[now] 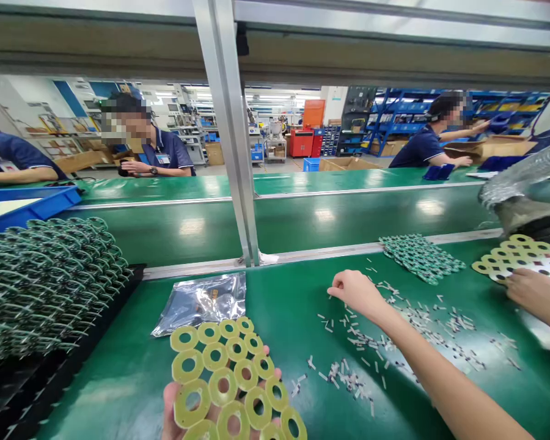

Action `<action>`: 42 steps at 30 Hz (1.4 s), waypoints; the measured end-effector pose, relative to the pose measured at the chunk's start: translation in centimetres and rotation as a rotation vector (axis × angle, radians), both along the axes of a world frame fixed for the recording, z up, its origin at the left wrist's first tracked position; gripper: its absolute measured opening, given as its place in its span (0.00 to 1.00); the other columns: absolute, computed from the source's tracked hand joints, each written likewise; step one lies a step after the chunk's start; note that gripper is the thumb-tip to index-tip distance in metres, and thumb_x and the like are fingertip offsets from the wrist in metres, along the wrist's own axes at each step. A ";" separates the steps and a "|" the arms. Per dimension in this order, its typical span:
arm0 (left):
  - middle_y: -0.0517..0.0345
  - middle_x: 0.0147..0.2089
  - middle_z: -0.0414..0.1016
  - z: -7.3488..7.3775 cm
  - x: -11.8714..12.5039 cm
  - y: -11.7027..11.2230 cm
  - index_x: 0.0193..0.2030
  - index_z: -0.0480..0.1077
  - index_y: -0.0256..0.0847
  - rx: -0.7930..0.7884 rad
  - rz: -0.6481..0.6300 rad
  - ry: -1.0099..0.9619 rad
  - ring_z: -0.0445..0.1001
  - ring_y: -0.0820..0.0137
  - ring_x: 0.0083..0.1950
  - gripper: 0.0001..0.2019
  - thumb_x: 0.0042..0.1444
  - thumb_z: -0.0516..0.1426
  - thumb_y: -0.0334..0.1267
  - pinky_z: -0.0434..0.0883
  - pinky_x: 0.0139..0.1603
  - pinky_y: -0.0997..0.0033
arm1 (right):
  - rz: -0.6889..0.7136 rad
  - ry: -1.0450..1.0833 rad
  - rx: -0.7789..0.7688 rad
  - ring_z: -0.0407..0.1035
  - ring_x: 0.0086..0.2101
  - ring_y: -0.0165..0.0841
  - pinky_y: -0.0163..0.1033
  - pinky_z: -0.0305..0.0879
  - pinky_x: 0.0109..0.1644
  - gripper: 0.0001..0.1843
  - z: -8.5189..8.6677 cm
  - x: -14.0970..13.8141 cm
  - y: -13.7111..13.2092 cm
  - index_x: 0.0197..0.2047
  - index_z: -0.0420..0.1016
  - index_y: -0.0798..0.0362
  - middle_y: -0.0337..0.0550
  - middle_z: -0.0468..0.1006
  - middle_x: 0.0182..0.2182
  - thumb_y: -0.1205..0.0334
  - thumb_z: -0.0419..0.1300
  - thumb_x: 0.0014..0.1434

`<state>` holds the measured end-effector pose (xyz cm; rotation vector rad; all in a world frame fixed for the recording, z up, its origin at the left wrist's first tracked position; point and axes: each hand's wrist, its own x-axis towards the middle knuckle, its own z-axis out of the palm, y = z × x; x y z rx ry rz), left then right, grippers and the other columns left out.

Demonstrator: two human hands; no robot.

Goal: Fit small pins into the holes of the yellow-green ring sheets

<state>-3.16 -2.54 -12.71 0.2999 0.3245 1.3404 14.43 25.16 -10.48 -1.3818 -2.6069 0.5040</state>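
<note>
My left hand (170,408) grips a yellow panel (222,386) of joined rings from beneath, tilted up at the lower middle. Its fingertips show along the panel's right edge. Just above the green work surface, my right hand (352,291) pinches thumb and finger together, and a tiny pale tip shows there, apparently one of the small white strips. Many more small white strips with dark ends (348,379) lie scattered under and around my right forearm. A silver antistatic bag (201,299) lies flat behind the yellow panel.
Stacked green circuit boards (50,281) stand in a black rack at left. Another green board panel (421,256) lies back right. A co-worker's hand (534,293) holds a yellow ring panel (513,256). A metal post (231,134) rises centrally; people sit across the green bench (302,183).
</note>
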 end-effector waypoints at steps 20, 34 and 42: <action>0.43 0.65 0.46 0.1 -0.5 0.6 0.61 0.50 0.37 0.202 0.135 -0.046 0.40 0.49 0.65 0.52 0.37 0.27 0.72 0.32 0.61 0.41 | 0.263 0.535 -0.599 0.66 0.22 0.27 0.32 0.64 0.25 0.05 0.2 -3.0 -6.4 0.26 0.65 0.54 0.35 0.69 0.19 0.62 0.56 0.50; 0.44 0.62 0.54 0.4 -0.6 0.5 0.60 0.54 0.35 0.212 0.148 -0.154 0.50 0.53 0.64 0.51 0.38 0.33 0.73 0.43 0.63 0.51 | 0.302 0.675 -1.021 0.58 0.22 0.23 0.28 0.62 0.20 0.05 0.6 -3.9 -12.8 0.30 0.67 0.56 0.33 0.64 0.22 0.70 0.57 0.47; 0.44 0.62 0.55 1.1 -0.5 0.6 0.60 0.54 0.35 0.264 0.126 -0.110 0.46 0.52 0.64 0.52 0.37 0.30 0.73 0.37 0.64 0.49 | 0.319 0.660 -0.993 0.58 0.23 0.24 0.28 0.62 0.20 0.05 0.6 -3.7 -13.0 0.31 0.67 0.56 0.34 0.64 0.22 0.70 0.57 0.47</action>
